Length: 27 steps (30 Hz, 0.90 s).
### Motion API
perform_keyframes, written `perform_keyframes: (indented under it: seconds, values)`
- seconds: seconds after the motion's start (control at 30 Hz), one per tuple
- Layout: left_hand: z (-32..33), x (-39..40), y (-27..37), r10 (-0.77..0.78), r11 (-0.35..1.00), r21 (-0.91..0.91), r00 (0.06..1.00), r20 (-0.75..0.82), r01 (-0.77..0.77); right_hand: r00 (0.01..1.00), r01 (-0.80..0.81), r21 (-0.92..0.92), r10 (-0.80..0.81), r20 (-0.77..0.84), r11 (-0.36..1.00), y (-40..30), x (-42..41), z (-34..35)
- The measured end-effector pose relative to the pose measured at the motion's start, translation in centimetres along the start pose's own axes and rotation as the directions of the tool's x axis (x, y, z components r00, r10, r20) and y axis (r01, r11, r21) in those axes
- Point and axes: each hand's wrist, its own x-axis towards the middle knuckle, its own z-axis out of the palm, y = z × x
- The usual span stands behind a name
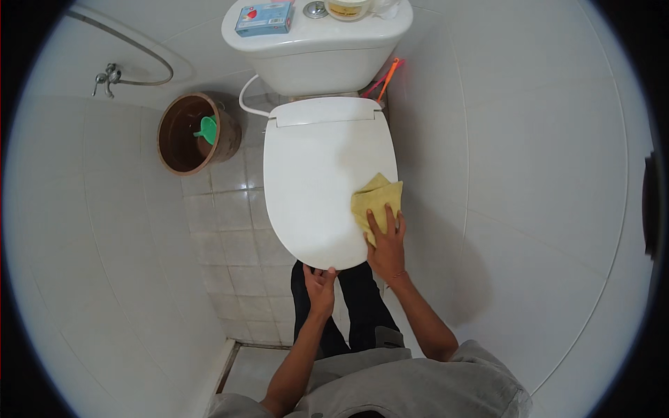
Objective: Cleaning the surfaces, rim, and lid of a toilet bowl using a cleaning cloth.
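Note:
The white toilet lid (pixel 319 183) lies lowered over the bowl in front of me. At its front rim my left hand (pixel 320 290) grips the edge, the thumb near the top and the other fingers partly hidden underneath. A folded yellow cloth (pixel 377 201) rests on the lid's right side and reaches slightly past its edge. My right hand (pixel 388 248) presses on this cloth and holds it against the lid with spread fingers.
Behind the lid stands the cistern (pixel 324 68), carrying a light blue box (pixel 264 20) and a plastic tub (pixel 349 8). A brown bucket (pixel 227 133) with a green dipper (pixel 208 129) sits left. Orange and pink handles (pixel 388 78) lean behind right. A wall tap (pixel 108 77) has a hose.

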Motion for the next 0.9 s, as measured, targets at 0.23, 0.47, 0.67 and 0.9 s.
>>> perform_keyframes:
  seconds: [0.23, 0.47, 0.67, 0.9]
  values:
    - [-5.9, 2.2, -5.2, -0.088, 0.989, 0.127, 0.985, 0.148, 0.069, 0.936, 0.293, -0.048, -0.276, 0.217, 0.955, -4.5, -3.1, 7.0]
    - [-5.2, 3.9, -3.8, -0.297, 0.924, -0.208, 0.945, 0.137, 0.32, 0.739, 0.666, 0.21, -0.673, -0.047, 0.716, 3.8, 7.1, 10.4]
    - [-4.9, 5.0, -4.4, -0.301, 0.947, -0.091, 0.95, 0.084, 0.308, 0.974, 0.174, -0.214, -0.201, -0.109, 0.961, 10.4, 21.6, 7.0]
    - [-6.1, 4.8, -3.9, -0.295, 0.945, -0.108, 0.947, 0.131, 0.309, 0.904, 0.422, -0.06, -0.414, 0.109, 0.905, 3.4, 6.9, 11.7]
